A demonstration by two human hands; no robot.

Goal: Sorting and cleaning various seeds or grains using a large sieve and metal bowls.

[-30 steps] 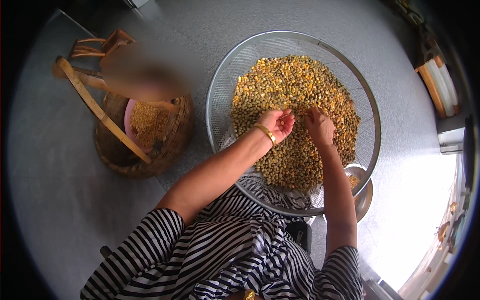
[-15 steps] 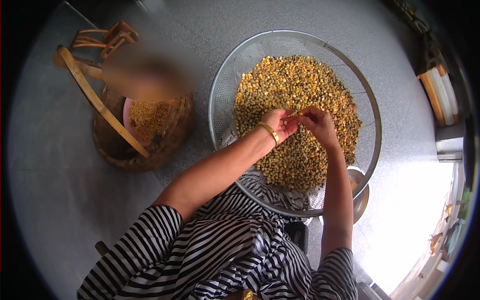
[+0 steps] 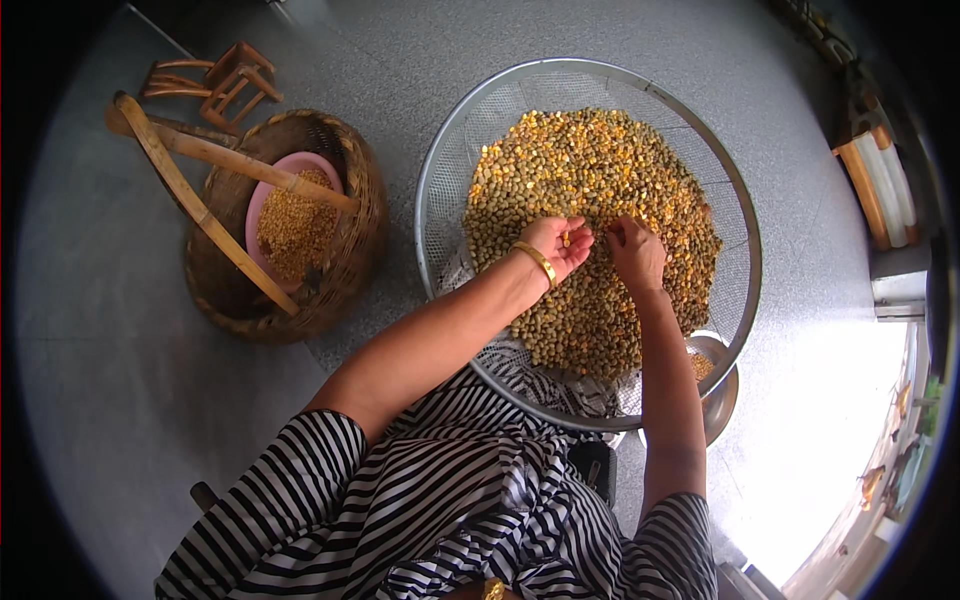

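- Yellow and olive kernels (image 3: 600, 200) fill a wide wire-mesh sieve (image 3: 450, 200) resting on your lap and on the grey floor (image 3: 120, 400), seen from your head camera.
- Your left hand (image 3: 555, 245), with a gold bangle (image 3: 538, 263) at the wrist, lies palm up and cupped on the heap, a few kernels in the palm.
- Your right hand (image 3: 635, 250) is just beside it, fingers drawn together over the kernels; whether they pinch one, you cannot tell.
- Left of the sieve sits a woven basket (image 3: 340, 290) with a bamboo handle (image 3: 200, 215), holding a pink bowl (image 3: 262, 195) of yellow grain.
- A metal bowl (image 3: 722, 400) peeks from under the sieve's right edge.
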